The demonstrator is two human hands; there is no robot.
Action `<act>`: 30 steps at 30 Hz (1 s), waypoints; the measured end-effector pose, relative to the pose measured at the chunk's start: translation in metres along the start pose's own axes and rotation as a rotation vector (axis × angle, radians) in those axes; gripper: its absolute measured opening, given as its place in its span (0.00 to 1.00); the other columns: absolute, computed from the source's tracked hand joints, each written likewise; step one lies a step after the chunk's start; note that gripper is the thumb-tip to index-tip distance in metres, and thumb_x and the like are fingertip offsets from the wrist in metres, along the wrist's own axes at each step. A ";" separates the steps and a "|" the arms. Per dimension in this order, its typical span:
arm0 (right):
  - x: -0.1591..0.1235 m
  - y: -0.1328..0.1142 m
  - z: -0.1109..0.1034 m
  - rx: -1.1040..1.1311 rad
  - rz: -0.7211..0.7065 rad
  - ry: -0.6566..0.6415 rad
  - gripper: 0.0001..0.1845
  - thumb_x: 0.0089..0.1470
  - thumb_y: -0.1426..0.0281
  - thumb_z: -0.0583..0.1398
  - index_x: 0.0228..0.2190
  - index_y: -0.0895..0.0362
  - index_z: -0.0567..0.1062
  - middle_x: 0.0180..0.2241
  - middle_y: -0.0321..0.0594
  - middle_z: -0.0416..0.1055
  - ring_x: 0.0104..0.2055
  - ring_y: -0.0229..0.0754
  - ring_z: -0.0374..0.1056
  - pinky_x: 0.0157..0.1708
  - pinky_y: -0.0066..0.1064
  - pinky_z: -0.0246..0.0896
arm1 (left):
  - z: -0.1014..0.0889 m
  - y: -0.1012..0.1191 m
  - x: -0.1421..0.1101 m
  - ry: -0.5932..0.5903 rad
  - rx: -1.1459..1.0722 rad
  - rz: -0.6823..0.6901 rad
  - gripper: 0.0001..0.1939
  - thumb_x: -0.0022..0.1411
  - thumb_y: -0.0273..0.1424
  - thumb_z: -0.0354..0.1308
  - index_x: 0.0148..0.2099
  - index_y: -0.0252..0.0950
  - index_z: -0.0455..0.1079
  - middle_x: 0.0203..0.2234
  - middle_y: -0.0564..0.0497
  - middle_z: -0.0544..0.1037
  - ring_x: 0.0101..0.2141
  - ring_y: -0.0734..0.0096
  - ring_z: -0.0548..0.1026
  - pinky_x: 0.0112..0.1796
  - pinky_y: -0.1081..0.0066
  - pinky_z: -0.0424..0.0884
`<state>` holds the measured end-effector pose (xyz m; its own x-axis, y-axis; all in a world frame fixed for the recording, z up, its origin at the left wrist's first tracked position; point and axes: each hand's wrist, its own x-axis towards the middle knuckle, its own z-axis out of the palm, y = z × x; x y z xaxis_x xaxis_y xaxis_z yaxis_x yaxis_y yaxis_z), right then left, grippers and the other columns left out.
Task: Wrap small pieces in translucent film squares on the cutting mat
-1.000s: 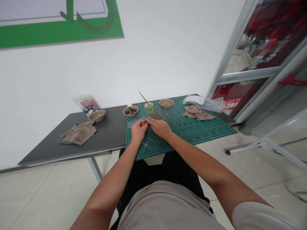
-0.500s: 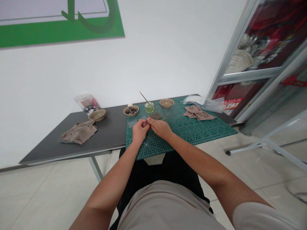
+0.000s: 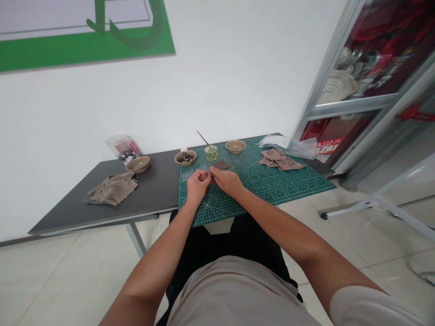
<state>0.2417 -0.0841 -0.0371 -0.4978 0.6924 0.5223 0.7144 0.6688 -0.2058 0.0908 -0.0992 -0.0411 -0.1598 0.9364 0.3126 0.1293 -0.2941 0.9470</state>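
Observation:
My left hand (image 3: pixel 197 185) and my right hand (image 3: pixel 228 182) meet above the green cutting mat (image 3: pixel 258 192). The fingers of both are closed, tip to tip, around something small that they hide. A flat brown piece (image 3: pixel 221 165) lies on the mat just beyond my right fingers. Beside my left hand rests a clear greyish strip (image 3: pixel 187 174). Behind the hands stands a small glass jar (image 3: pixel 211 154) of yellowish-green liquid, with a thin wooden stick (image 3: pixel 204 138) leaning out of it. A brown bowl (image 3: pixel 185 161) with dark pieces in it sits to its left.
Another brown bowl (image 3: pixel 235 146) stands at the mat's back edge. Rightward lie a crumpled brown cloth (image 3: pixel 280 160) and clear plastic bags (image 3: pixel 301 148). On the dark table (image 3: pixel 156 192) at left are a second cloth (image 3: pixel 113 187), a bowl (image 3: pixel 137 164) and a clear plastic tub (image 3: pixel 123 147).
Both hands stay together in nearly the same place, with only slight finger movement. The things on the table have not moved.

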 end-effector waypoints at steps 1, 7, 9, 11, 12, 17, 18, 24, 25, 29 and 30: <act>0.000 0.000 0.001 0.002 -0.022 0.003 0.23 0.61 0.76 0.52 0.57 0.59 0.68 0.58 0.47 0.67 0.56 0.43 0.69 0.54 0.34 0.65 | 0.000 0.002 0.000 0.000 0.031 0.001 0.09 0.51 0.34 0.65 0.30 0.37 0.69 0.21 0.54 0.77 0.24 0.69 0.77 0.29 0.69 0.74; -0.001 -0.001 0.002 0.011 -0.043 0.008 0.23 0.61 0.76 0.52 0.57 0.58 0.68 0.58 0.46 0.66 0.55 0.42 0.70 0.53 0.34 0.66 | 0.001 0.009 -0.002 -0.005 0.097 0.016 0.09 0.51 0.33 0.64 0.28 0.37 0.67 0.20 0.55 0.76 0.24 0.71 0.76 0.28 0.71 0.72; -0.002 -0.001 0.000 0.006 0.005 -0.005 0.24 0.62 0.75 0.52 0.59 0.59 0.66 0.57 0.46 0.68 0.53 0.43 0.71 0.51 0.33 0.67 | 0.001 0.005 -0.001 -0.020 0.013 0.002 0.11 0.52 0.36 0.65 0.30 0.37 0.67 0.21 0.54 0.77 0.25 0.69 0.77 0.29 0.69 0.74; -0.002 -0.001 -0.001 -0.003 0.050 -0.018 0.25 0.62 0.74 0.52 0.60 0.59 0.65 0.56 0.46 0.70 0.50 0.43 0.73 0.48 0.32 0.68 | 0.001 0.002 0.000 -0.031 -0.075 -0.009 0.13 0.51 0.38 0.65 0.32 0.37 0.66 0.23 0.53 0.78 0.26 0.68 0.78 0.31 0.67 0.76; -0.002 -0.001 -0.002 -0.008 0.061 -0.023 0.24 0.62 0.74 0.52 0.59 0.59 0.65 0.55 0.46 0.71 0.49 0.43 0.73 0.47 0.32 0.68 | 0.001 0.001 0.000 -0.033 -0.107 -0.012 0.14 0.51 0.39 0.66 0.33 0.37 0.66 0.24 0.53 0.78 0.26 0.68 0.78 0.31 0.66 0.76; -0.001 -0.001 -0.003 -0.020 0.066 -0.028 0.23 0.63 0.73 0.51 0.58 0.59 0.66 0.55 0.45 0.71 0.49 0.43 0.73 0.46 0.31 0.68 | 0.003 0.002 0.000 -0.026 -0.155 -0.026 0.15 0.50 0.39 0.66 0.33 0.38 0.65 0.22 0.54 0.77 0.24 0.69 0.77 0.30 0.66 0.77; -0.001 -0.001 -0.003 -0.023 0.069 -0.025 0.23 0.62 0.74 0.51 0.59 0.59 0.66 0.56 0.45 0.70 0.50 0.43 0.73 0.46 0.31 0.68 | 0.003 0.003 0.001 -0.026 -0.157 -0.029 0.15 0.50 0.39 0.67 0.32 0.38 0.64 0.22 0.55 0.76 0.23 0.70 0.77 0.29 0.67 0.77; -0.001 -0.003 -0.001 -0.028 0.034 -0.020 0.25 0.61 0.75 0.52 0.60 0.57 0.65 0.58 0.45 0.68 0.53 0.43 0.71 0.49 0.31 0.68 | 0.002 -0.002 0.004 -0.075 -0.127 -0.055 0.13 0.51 0.36 0.65 0.32 0.38 0.63 0.20 0.57 0.74 0.23 0.71 0.76 0.29 0.68 0.76; -0.001 -0.003 -0.001 -0.025 0.018 -0.024 0.25 0.61 0.76 0.52 0.60 0.57 0.65 0.58 0.45 0.67 0.54 0.43 0.70 0.50 0.31 0.67 | 0.002 -0.003 0.004 -0.086 -0.127 -0.053 0.13 0.52 0.36 0.64 0.33 0.39 0.63 0.20 0.57 0.74 0.23 0.71 0.76 0.30 0.67 0.76; -0.001 -0.001 0.000 -0.007 0.014 -0.032 0.25 0.62 0.75 0.51 0.60 0.57 0.65 0.58 0.45 0.67 0.54 0.42 0.71 0.50 0.31 0.67 | 0.003 0.000 0.003 -0.071 -0.177 -0.020 0.12 0.54 0.37 0.63 0.34 0.39 0.62 0.23 0.56 0.75 0.24 0.70 0.77 0.30 0.66 0.76; -0.001 -0.001 0.000 0.001 0.020 -0.032 0.25 0.62 0.74 0.51 0.59 0.57 0.65 0.58 0.45 0.68 0.53 0.43 0.71 0.50 0.32 0.68 | 0.003 0.001 0.003 -0.057 -0.190 -0.008 0.13 0.54 0.37 0.62 0.34 0.39 0.61 0.23 0.55 0.75 0.24 0.70 0.76 0.30 0.66 0.76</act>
<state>0.2414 -0.0851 -0.0374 -0.4994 0.7137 0.4911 0.7237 0.6553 -0.2164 0.0937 -0.0961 -0.0395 -0.1036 0.9466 0.3054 -0.0600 -0.3124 0.9480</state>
